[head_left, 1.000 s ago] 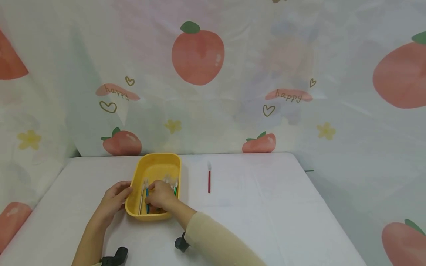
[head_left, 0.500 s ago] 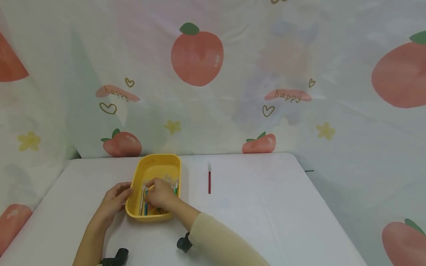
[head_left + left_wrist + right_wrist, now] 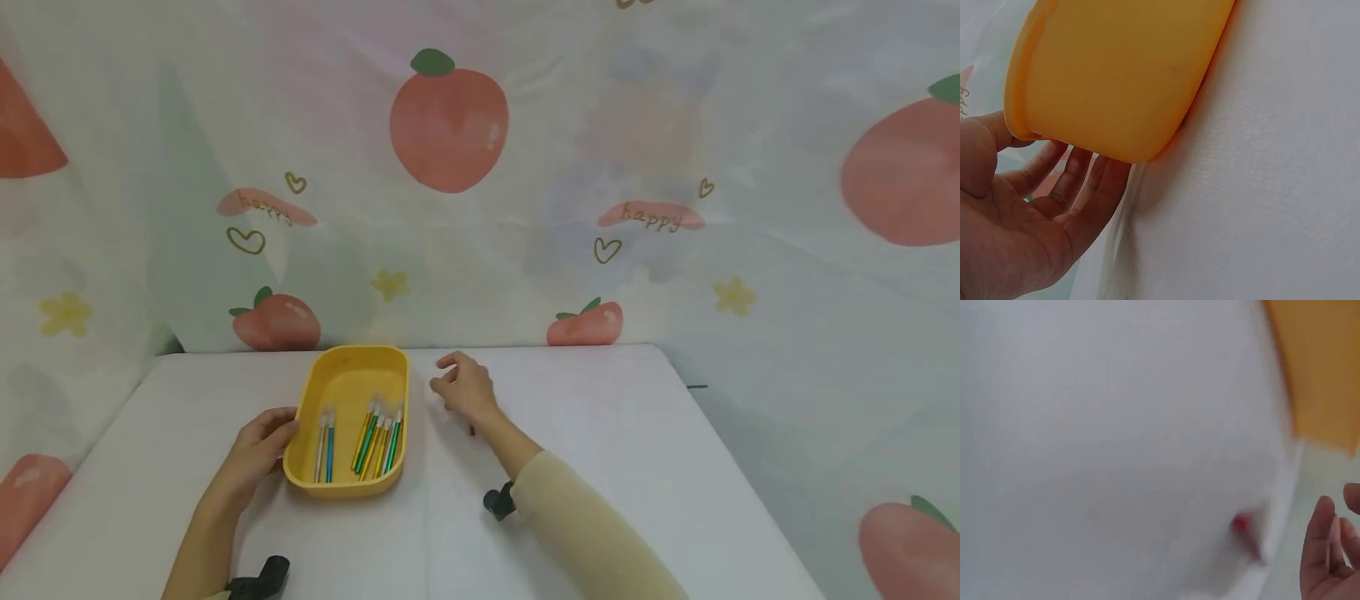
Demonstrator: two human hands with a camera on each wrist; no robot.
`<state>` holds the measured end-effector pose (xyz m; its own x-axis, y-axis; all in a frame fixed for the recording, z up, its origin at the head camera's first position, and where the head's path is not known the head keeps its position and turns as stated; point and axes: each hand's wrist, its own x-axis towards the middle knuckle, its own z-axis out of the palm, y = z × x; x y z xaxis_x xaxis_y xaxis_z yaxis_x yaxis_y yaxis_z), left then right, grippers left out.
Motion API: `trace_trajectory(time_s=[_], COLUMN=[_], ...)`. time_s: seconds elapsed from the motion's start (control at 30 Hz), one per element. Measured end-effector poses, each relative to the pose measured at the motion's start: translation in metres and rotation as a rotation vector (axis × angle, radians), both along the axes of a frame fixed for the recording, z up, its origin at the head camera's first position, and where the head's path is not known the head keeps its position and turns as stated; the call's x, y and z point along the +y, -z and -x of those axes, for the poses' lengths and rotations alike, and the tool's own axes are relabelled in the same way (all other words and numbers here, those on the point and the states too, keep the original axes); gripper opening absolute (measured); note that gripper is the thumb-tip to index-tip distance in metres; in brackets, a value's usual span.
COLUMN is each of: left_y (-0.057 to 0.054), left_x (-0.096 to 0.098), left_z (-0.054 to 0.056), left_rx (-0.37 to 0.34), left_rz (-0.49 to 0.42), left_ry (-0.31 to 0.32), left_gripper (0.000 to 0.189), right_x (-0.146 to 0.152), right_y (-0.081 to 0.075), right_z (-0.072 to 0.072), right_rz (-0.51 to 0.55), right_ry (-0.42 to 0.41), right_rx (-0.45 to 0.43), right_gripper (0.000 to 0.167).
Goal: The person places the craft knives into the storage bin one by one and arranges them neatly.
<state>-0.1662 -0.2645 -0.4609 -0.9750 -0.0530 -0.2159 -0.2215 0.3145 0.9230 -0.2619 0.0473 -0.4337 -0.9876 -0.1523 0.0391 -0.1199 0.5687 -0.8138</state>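
Note:
A yellow tray [image 3: 356,367] stands on the white table, holding several slim pen-like sticks [image 3: 375,442] with metallic gold, green, blue and silver shafts and clear tips. My left hand [image 3: 251,454] holds the tray's left side. In the left wrist view its fingers [image 3: 1088,219] curve against the tray's outer wall [image 3: 1110,75], with one digit at the rim. My right hand [image 3: 468,392] hovers right of the tray, fingers loosely bent and holding nothing. A red stick [image 3: 472,431] lies below it, mostly hidden by the hand; the right wrist view shows its blurred red end [image 3: 1242,524].
White cloth covers the table [image 3: 600,467]. Behind it hangs a fabric backdrop [image 3: 510,250] printed with peaches, hearts and flowers. Dark wrist camera mounts [image 3: 258,577] sit on both forearms.
My right hand has left the tray's inside and moved right, over the red stick. The sticks it was touching lie uncovered in the tray. My left hand has stayed at the tray.

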Motion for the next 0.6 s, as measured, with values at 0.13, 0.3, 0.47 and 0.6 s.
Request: trace_trajectory(time_s=[0.13,0.3,0.47,0.6], left_y=[0.000,0.000,-0.001,-0.003], left_x=[0.001,0.001,0.002,0.002], left_z=[0.001,0.001,0.000,0.001], left_rx=[-0.003,-0.005,0.001,-0.003], left_rz=[-0.016,-0.030,-0.021,-0.014], left_ry=[-0.003,-0.004,-0.007,-0.010], left_gripper=[0.055,0.054,0.054,0.055], right_x=[0.031,0.040,0.039,0.040], right_y=[0.019,0.032,0.033,0.033], right_z=[0.020,0.029,0.028,0.029], right_rz=[-0.278,-0.483,-0.466,-0.410], right_ry=[0.095,0.053,0.044,0.088], right_rx=[0.016,0.074,0.109,0.056], right_gripper=[0.039,0.045,0.039,0.037])
